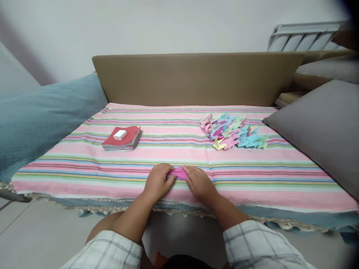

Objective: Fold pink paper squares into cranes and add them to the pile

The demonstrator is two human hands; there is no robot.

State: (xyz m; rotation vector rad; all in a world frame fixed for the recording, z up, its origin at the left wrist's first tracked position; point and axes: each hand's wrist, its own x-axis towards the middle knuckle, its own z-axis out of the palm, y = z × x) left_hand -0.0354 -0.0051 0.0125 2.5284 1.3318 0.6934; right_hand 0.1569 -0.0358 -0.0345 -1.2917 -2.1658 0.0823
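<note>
Between my two hands, near the front edge of the striped cloth, lies a small folded piece of magenta paper [180, 172] with a crease along its middle. My left hand [159, 182] grips its left end with thumb and fingers. On its right end, the fingers of my right hand [199, 184] are closed and press down. Parts of both paper ends are hidden under the fingers. Farther right, a pile of folded paper cranes [232, 130] in pink, blue, purple, green and yellow rests on the cloth.
To the left sits a stack of square paper [131, 135], red on top, with a small white block [120, 135] on it. The striped cloth [168, 145] covers the sofa seat. A brown backrest [190, 80], a blue-covered armrest [53, 112] and a grey cushion [322, 127] surround it.
</note>
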